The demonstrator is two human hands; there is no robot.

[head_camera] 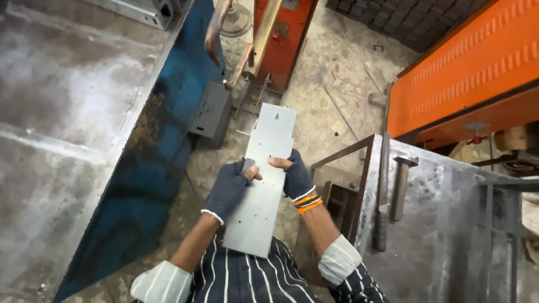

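Grey sheet-metal plate (pixel 263 179) was pinched between both gloved hands, left hand (pixel 229 188) and right hand (pixel 293 175) fingers closed on opposite long edges; gripping clear of the sharp corners looked wisest.

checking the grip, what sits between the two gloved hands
In the head view, only the grey metal plate lies between the left hand and the right hand; both grip its edges.

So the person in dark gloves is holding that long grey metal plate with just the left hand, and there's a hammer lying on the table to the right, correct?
Not quite: the head view shows both hands on the metal plate, left hand and right hand. The gloves and the hammer on the table are as you say.
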